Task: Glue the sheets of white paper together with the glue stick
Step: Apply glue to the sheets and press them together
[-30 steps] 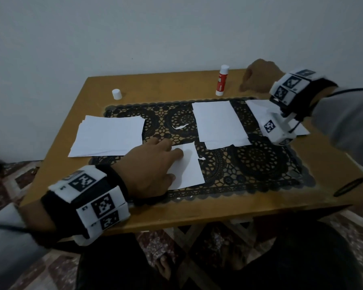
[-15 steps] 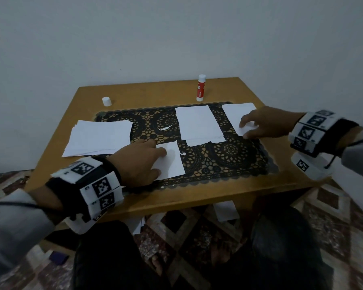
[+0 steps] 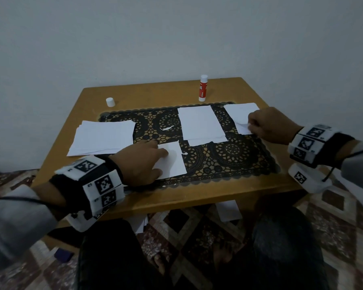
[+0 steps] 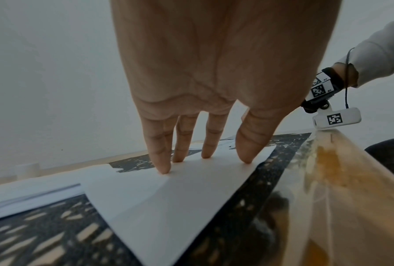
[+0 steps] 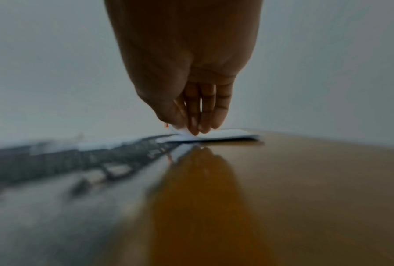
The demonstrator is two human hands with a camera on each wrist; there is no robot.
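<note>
Since the earlier frame, the right hand has closed on the white paper sheet at right of frame, pinching and lifting its near corner. Flat left hand presses another small white sheet at centre. Uncapped red-and-white glue stick stands untouched at upper centre; joining seems not yet done.

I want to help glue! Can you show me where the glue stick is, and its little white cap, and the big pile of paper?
glue stick (image 3: 203,91): head view, red label on its body.
white cap (image 3: 110,101): head view, side of the cap.
paper stack (image 3: 103,137): head view, middle of the top sheet.
</note>
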